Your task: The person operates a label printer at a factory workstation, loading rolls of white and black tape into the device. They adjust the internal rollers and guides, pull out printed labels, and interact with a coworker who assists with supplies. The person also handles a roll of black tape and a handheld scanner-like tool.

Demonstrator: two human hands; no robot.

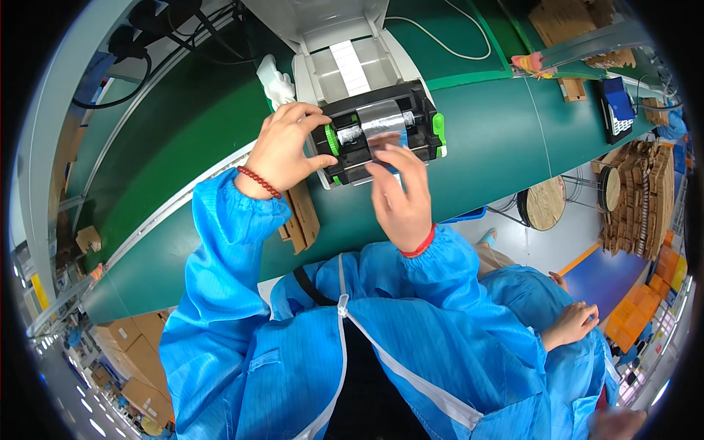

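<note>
Several fingers of the left hand (282, 152) stand apart at a printer's (372, 97) green knob (331, 139). The right hand (405, 204) is at silver ribbon (383, 125); whether its fingers pinch, I cannot tell.

Opened grey printer (380, 77), silver ribbon (384, 126) across, on green table (488, 121)

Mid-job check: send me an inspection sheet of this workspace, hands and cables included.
Surface: green bench, bare to the right of the printer.
Job's things: grey printer, cover raised; white strip inside, shiny film across the black mechanism.
Clutter: crumpled white item left of the printer; folded cardboard nearer the person.
Hands: left hand at the green wheel; right hand at the film's near end, fingertips blurred, contact unclear.
Cables: white cable behind the printer; black cable far left.
Surroundings: co-worker in blue at right; round stool; cardboard stack.
</note>
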